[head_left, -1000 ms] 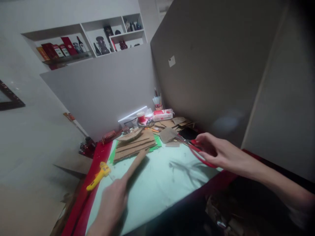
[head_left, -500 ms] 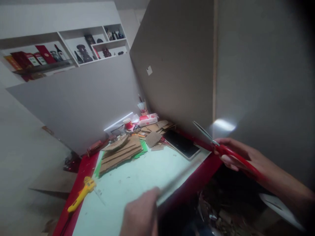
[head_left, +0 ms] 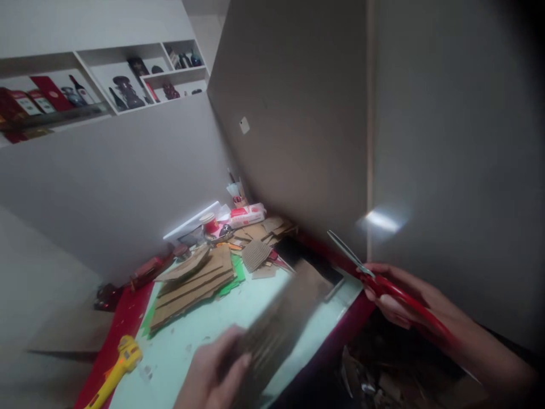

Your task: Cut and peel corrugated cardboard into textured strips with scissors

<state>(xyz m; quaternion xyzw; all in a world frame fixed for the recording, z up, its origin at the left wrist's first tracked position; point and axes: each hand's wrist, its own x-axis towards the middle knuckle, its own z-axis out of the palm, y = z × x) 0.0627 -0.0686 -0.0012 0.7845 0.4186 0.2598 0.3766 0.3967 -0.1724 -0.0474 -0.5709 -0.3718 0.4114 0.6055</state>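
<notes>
My left hand (head_left: 217, 363) pinches one end of a strip of brown cardboard (head_left: 283, 324), raised over the table and smeared by motion. At the right, my right hand (head_left: 395, 295) is closed around red-handled scissors (head_left: 409, 304). Their metal blades point up and left, nearly together and apart from the cardboard. A stack of cardboard pieces (head_left: 191, 289) lies on green sheets (head_left: 233, 278) at the table's left side. The cardboard strip partly covers a dark tablet-like slab (head_left: 298, 253).
A yellow glue gun (head_left: 117, 369) rests on the red table edge at the left. Further back are a paper cup (head_left: 208, 222), a tissue pack (head_left: 247, 215) and a pen holder (head_left: 238, 199). Scraps (head_left: 374, 375) lie below the table at the right. Grey panels stand behind.
The cardboard strip has turned from edge-on to show its broad face, and my left hand has moved slightly left. The view has shifted a little. The scissors stay in my right hand.
</notes>
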